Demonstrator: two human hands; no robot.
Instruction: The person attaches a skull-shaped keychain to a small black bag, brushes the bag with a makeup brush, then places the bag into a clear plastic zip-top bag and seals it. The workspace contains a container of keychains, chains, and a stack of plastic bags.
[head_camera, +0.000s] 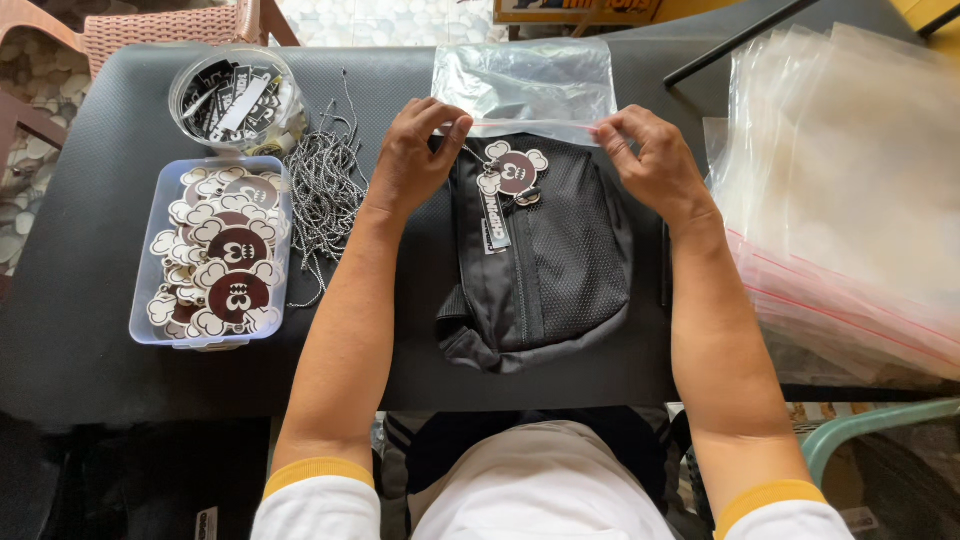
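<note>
A black pouch bag (540, 260) with a mesh front and a zipper lies on the black table (90, 330) before me. A brown and white cartoon-shaped tag (514, 170) hangs at its top. A clear zip bag (525, 85) with a red seal strip lies just beyond the pouch. My left hand (415, 155) pinches the left end of the zip bag's open edge. My right hand (650, 160) pinches the right end of the same edge. The edge is stretched between both hands, right at the pouch's top.
A clear rectangular tub (215, 255) of matching cartoon tags sits at the left. Behind it stands a round tub (235, 100) of black and white labels. A bunch of ball chains (325, 195) lies between them and my left arm. A stack of clear zip bags (850, 200) fills the right.
</note>
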